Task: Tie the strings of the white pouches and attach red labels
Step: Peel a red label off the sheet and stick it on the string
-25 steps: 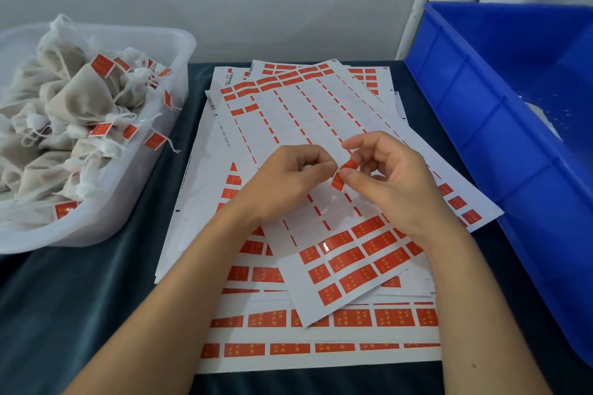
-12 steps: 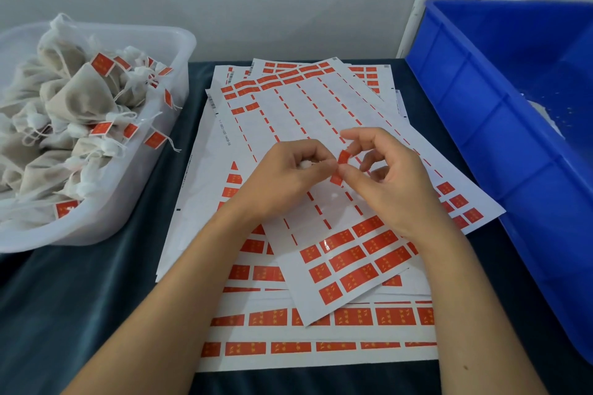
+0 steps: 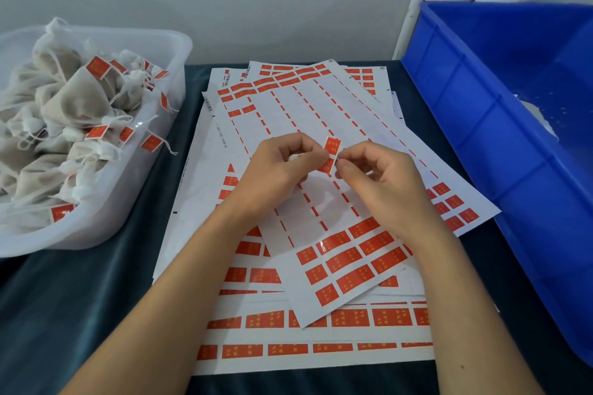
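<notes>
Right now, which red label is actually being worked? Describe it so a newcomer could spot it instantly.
Start at the stack of label sheets on the dark cloth between the clear tub and the blue bin. Above the top sheet, the left hand and right hand meet. The label is pinched between their fingertips: the only one lifted off the paper, not flat in a row.

Packing workbench: label sheets [image 3: 324,125], blue crate [image 3: 500,125].
</notes>
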